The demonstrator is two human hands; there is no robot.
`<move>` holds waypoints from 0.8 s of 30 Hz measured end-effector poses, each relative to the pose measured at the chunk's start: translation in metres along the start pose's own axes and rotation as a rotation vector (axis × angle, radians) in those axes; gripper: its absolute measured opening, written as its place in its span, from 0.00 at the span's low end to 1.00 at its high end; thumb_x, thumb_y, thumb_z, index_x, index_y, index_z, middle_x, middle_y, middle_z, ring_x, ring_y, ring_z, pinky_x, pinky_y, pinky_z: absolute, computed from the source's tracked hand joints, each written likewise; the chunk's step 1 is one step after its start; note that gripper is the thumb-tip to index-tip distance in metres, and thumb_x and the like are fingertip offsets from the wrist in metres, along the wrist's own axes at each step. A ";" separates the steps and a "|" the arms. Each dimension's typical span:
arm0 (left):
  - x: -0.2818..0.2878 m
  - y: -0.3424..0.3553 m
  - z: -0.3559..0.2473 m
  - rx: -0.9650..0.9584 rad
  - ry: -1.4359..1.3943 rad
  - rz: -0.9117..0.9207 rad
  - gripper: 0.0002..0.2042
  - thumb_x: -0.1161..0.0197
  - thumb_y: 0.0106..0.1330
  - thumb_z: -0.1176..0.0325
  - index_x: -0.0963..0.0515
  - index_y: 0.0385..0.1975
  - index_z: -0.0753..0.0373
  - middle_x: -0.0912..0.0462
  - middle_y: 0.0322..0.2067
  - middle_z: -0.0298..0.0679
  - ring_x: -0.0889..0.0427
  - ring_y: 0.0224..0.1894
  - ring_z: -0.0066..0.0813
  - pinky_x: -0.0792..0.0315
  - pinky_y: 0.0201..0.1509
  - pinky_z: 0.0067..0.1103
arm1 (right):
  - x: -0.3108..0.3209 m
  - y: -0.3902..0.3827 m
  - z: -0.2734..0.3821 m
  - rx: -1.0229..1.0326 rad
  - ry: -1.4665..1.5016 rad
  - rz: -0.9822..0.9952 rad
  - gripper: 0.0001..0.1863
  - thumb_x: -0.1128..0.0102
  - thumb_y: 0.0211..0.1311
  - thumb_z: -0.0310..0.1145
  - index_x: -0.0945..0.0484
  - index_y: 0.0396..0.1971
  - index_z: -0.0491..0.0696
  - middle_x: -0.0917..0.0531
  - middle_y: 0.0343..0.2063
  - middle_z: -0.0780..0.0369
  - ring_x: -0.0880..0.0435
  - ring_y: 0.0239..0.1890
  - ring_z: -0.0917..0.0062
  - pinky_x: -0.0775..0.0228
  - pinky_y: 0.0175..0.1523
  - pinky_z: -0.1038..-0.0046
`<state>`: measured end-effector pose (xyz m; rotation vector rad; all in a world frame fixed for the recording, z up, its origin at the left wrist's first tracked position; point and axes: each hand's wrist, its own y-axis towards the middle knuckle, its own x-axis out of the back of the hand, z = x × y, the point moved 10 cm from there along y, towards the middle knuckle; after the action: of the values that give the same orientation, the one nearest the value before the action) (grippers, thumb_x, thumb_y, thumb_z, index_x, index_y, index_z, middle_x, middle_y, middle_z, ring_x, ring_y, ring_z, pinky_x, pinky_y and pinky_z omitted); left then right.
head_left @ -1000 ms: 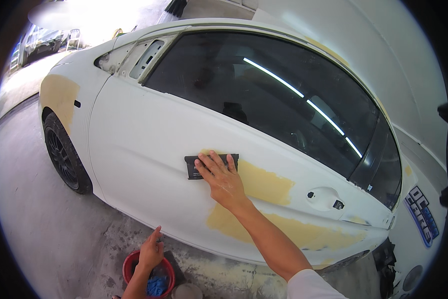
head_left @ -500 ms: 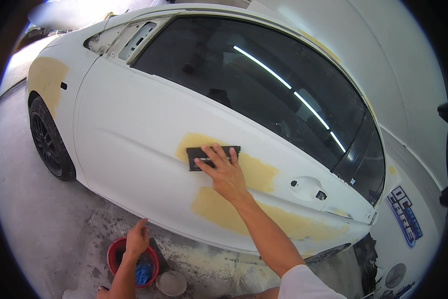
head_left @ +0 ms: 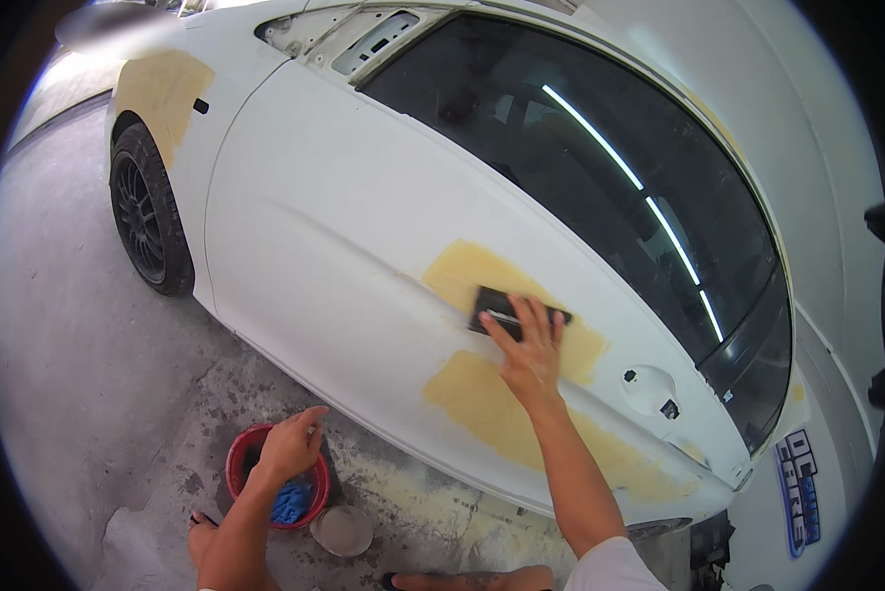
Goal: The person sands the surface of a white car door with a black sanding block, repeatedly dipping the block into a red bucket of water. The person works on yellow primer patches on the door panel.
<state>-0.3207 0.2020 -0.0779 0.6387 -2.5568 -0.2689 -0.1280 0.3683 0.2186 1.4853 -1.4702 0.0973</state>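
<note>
My right hand (head_left: 527, 345) is closed on a black rectangular block (head_left: 497, 305), pressed flat on the upper yellow patch (head_left: 452, 266) of the white car door (head_left: 295, 177), with fingers spread over its top. A larger yellow patch (head_left: 472, 404) lies below, near the recessed handle area (head_left: 649, 389). My left hand (head_left: 295, 440) hangs low by the sill, open, its index finger extended and the others loosely bent, holding nothing. Beneath it a red bucket (head_left: 240, 458) on the floor holds a blue cloth (head_left: 292, 502).
A round grey container (head_left: 342, 530) stands beside the bucket, near my feet. The black front wheel (head_left: 149, 212) is at the left. A dark tinted window (head_left: 600, 148) fills the upper right, with a pale wall (head_left: 822, 197) and a lettered sign (head_left: 797, 488) beyond.
My right hand has moved the black block rightward along the upper yellow patch, uncovering its left end. The head view has shifted. My left hand stays low above the bucket.
</note>
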 end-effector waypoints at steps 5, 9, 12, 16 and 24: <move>0.019 -0.001 0.010 0.084 -0.067 0.001 0.17 0.39 0.69 0.71 0.22 0.58 0.57 0.12 0.40 0.45 0.12 0.38 0.50 0.19 0.44 0.40 | 0.027 -0.088 -0.069 -0.351 -0.090 -0.366 0.36 0.42 0.54 0.17 0.15 0.60 0.69 0.30 0.73 0.55 0.37 0.77 0.54 0.64 0.80 0.43; 0.007 0.011 0.016 0.068 0.097 -0.025 0.15 0.39 0.68 0.73 0.18 0.53 0.60 0.11 0.38 0.46 0.12 0.34 0.46 0.19 0.42 0.38 | -0.020 0.028 0.035 -0.130 -0.021 -0.125 0.37 0.41 0.56 0.19 0.18 0.62 0.74 0.30 0.74 0.62 0.35 0.77 0.59 0.55 0.79 0.42; -0.013 0.011 0.013 0.049 0.061 0.044 0.14 0.39 0.69 0.70 0.18 0.53 0.59 0.12 0.39 0.48 0.12 0.38 0.49 0.19 0.44 0.40 | -0.019 0.019 0.032 0.078 -0.005 0.069 0.39 0.38 0.52 0.18 0.17 0.61 0.74 0.29 0.74 0.66 0.33 0.76 0.65 0.52 0.79 0.46; -0.007 0.001 0.012 0.007 0.098 0.074 0.13 0.39 0.70 0.69 0.18 0.53 0.58 0.12 0.40 0.47 0.12 0.40 0.51 0.19 0.45 0.41 | 0.016 -0.108 -0.082 -0.205 -0.105 -0.223 0.39 0.40 0.48 0.18 0.14 0.59 0.72 0.29 0.72 0.57 0.35 0.76 0.55 0.64 0.80 0.44; -0.033 0.009 0.012 0.044 0.131 0.159 0.13 0.41 0.70 0.67 0.18 0.52 0.58 0.12 0.41 0.47 0.13 0.43 0.53 0.20 0.47 0.44 | -0.028 0.034 0.027 0.029 0.009 -0.012 0.40 0.39 0.51 0.20 0.18 0.62 0.78 0.29 0.73 0.66 0.34 0.76 0.64 0.58 0.80 0.46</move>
<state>-0.3050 0.2273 -0.0994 0.4496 -2.4758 -0.1121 -0.1770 0.3785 0.2057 1.5148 -1.4584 0.1180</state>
